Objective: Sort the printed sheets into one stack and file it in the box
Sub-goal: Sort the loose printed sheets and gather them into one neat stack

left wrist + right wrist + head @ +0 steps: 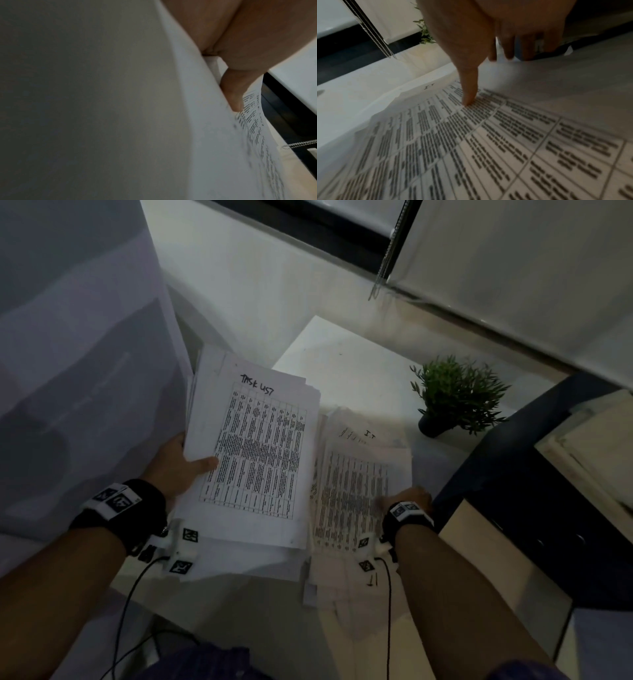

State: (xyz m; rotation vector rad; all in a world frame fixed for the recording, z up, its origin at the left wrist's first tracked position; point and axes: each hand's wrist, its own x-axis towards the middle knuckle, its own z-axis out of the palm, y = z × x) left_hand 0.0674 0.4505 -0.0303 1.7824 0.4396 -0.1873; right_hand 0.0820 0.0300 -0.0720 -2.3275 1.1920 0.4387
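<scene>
- On the left, the left hand (178,463) pinches the gathered stack (253,446), thumb on top.
- Right hand (407,501), its grip on the loose sheets (356,491) unclear, gathers; next, merge piles.

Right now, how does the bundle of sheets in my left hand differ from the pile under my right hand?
The left bundle is lifted and gripped by the left hand, thumb on top; the right pile lies flat on the white table, touched by the right hand. The left bundle's top sheet has "TASK US7" handwritten; the right pile's shows "IT". The right pile looks more ragged. Both carry printed tables.
</scene>
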